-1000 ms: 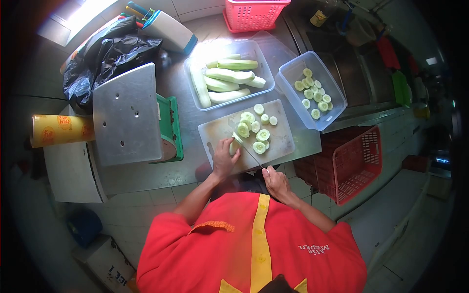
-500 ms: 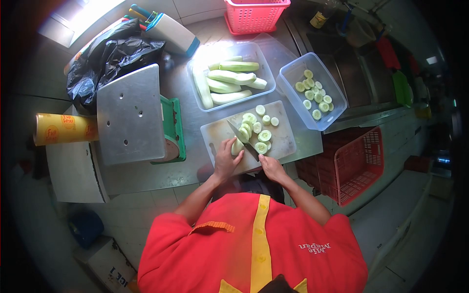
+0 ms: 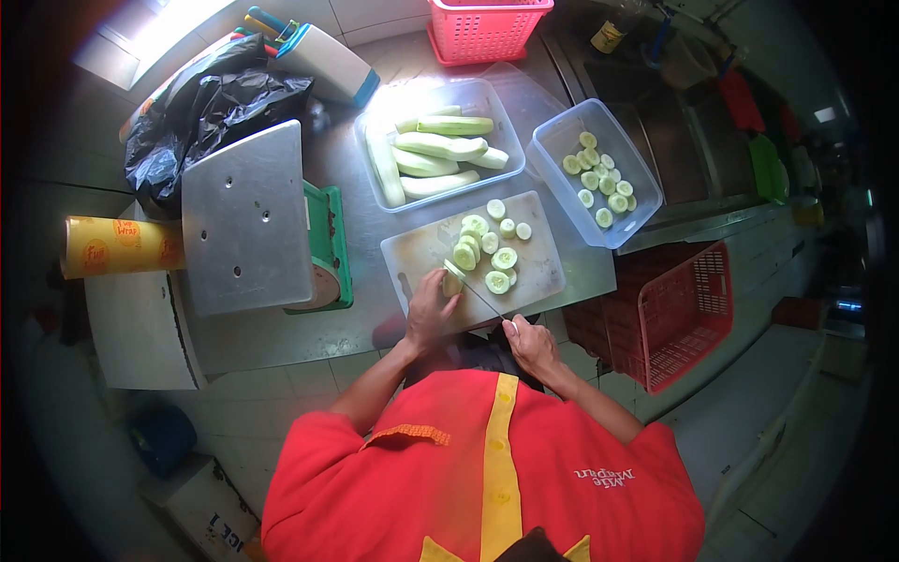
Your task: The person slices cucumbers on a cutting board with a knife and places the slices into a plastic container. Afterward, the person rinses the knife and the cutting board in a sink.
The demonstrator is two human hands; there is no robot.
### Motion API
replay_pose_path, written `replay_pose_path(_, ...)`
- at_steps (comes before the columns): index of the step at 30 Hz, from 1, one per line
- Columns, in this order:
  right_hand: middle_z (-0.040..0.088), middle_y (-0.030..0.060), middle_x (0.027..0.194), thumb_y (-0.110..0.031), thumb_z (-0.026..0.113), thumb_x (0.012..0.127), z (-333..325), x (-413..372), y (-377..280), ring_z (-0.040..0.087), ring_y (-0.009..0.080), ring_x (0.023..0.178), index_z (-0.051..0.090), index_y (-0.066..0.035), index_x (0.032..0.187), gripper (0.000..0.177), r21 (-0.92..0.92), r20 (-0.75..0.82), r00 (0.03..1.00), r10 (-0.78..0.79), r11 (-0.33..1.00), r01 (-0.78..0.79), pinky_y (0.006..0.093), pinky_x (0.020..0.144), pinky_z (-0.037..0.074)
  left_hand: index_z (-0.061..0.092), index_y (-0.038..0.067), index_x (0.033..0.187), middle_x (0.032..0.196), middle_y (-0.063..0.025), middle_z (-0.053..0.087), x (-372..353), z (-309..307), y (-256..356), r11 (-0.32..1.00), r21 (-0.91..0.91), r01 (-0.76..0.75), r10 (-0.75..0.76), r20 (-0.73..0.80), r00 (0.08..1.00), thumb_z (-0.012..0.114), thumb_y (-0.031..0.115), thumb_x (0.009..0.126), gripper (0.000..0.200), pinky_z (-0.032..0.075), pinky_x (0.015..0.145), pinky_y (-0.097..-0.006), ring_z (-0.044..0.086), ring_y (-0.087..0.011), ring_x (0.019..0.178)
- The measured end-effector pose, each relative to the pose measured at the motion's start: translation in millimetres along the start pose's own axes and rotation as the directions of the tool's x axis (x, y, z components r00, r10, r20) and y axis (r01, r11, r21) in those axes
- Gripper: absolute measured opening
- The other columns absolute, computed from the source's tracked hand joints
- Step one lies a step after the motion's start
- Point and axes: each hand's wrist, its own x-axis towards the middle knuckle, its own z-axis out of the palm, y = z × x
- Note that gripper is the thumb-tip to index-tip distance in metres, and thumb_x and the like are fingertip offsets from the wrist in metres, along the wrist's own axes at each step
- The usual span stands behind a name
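Note:
My left hand (image 3: 430, 309) presses the last stub of a peeled cucumber (image 3: 453, 278) onto the white cutting board (image 3: 541, 272). My right hand (image 3: 530, 343) grips the handle of a knife (image 3: 479, 298) whose blade runs up to the cut end of the stub. Several round cucumber slices (image 3: 491, 244) lie on the board just beyond the blade.
A clear tub of peeled whole cucumbers (image 3: 435, 150) stands behind the board. A second tub holding slices (image 3: 597, 173) sits at the right. A green scale with a steel platter (image 3: 245, 220), a cling-film roll (image 3: 117, 246), black bags (image 3: 206, 108), and red baskets (image 3: 688, 314) surround the counter.
The knife has drawn back toward me, my right hand moving down off the board. One more slice lies at the stub's end. My left hand stays on the stub.

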Motion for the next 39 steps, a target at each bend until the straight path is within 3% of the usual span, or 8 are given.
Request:
replay_pose_path(9,0.065,0.0294,0.08,-0.046,0.037,0.104,22,38,1,0.062,0.0517,0.082,0.056,-0.001,0.096,0.049,-0.078,0.076,0.994,0.077,0.994,-0.071,0.0597,0.073,0.047,0.054,0.001,0.128,0.124,-0.0176,0.058,3,-3,-2,1.0,0.013,-0.027,0.027,0.02,0.999,0.079,0.008,0.08,0.055,0.057,0.088,-0.0376,0.063,-0.0329,0.106)
replay_pose_path(12,0.065,0.0298,0.085,-0.046,0.038,0.104,31,56,9,0.062,0.0514,0.087,0.058,-0.002,0.093,0.05,0.034,0.055,0.997,0.063,0.997,-0.065,0.0583,0.076,0.048,0.056,0.002,0.128,0.122,-0.0168,0.059,1,-4,-3,1.0,0.009,-0.017,0.017,0.022,1.0,0.08,0.011,0.08,0.054,0.057,0.087,-0.0378,0.064,-0.0323,0.104)
replay_pose_path(14,0.064,0.0308,0.088,-0.046,0.037,0.104,21,65,13,0.06,0.0517,0.091,0.058,-0.002,0.089,0.051,0.263,0.227,0.973,0.031,0.96,-0.092,0.0579,0.077,0.047,0.056,0.003,0.127,0.12,-0.0161,0.06,4,-5,-1,1.0,0.003,-0.012,0.012,0.015,1.0,0.081,0.012,0.079,0.054,0.057,0.087,-0.0379,0.064,-0.0319,0.102)
replay_pose_path(15,0.064,0.0308,0.088,-0.046,0.037,0.104,22,62,13,0.06,0.0517,0.091,0.058,-0.002,0.089,0.051,0.263,0.224,0.974,0.029,0.961,-0.09,0.0579,0.077,0.047,0.057,0.003,0.126,0.118,-0.0154,0.06,2,-6,-1,1.0,0.0,0.013,-0.013,0.022,1.0,0.081,0.012,0.079,0.054,0.057,0.086,-0.0377,0.065,-0.0312,0.101)
replay_pose_path(17,0.063,0.0312,0.082,-0.046,0.037,0.104,17,42,1,0.059,0.0529,0.085,0.056,-0.002,0.088,0.051,0.126,-0.03,1.0,0.0,0.992,0.004,0.0594,0.074,0.047,0.058,0.003,0.126,0.117,-0.0147,0.061,0,-8,-1,0.999,-0.001,0.043,-0.043,0.027,0.999,0.081,0.013,0.079,0.053,0.057,0.085,-0.0375,0.065,-0.0305,0.099)
replay_pose_path(23,0.061,0.0294,0.07,-0.044,0.04,0.104,6,6,-3,0.059,0.0531,0.073,0.053,-0.002,0.089,0.046,0.03,-0.027,0.999,-0.017,0.999,0.018,0.0617,0.067,0.045,0.059,0.003,0.122,0.114,-0.0138,0.062,0,-1,-3,0.998,-0.007,0.068,-0.067,0.011,0.998,0.081,0.01,0.078,0.05,0.058,0.082,-0.0358,0.067,-0.0288,0.096)
replay_pose_path(39,0.063,0.0264,0.068,-0.042,0.04,0.104,5,1,-7,0.062,0.0495,0.07,0.052,-0.002,0.092,0.043,-0.036,-0.003,1.0,0.009,0.999,-0.009,0.0598,0.065,0.048,0.058,0.001,0.118,0.113,-0.0152,0.062,0,2,-5,0.998,-0.035,0.055,-0.056,-0.004,0.998,0.081,0.005,0.077,0.047,0.058,0.083,-0.0363,0.066,-0.0299,0.097)
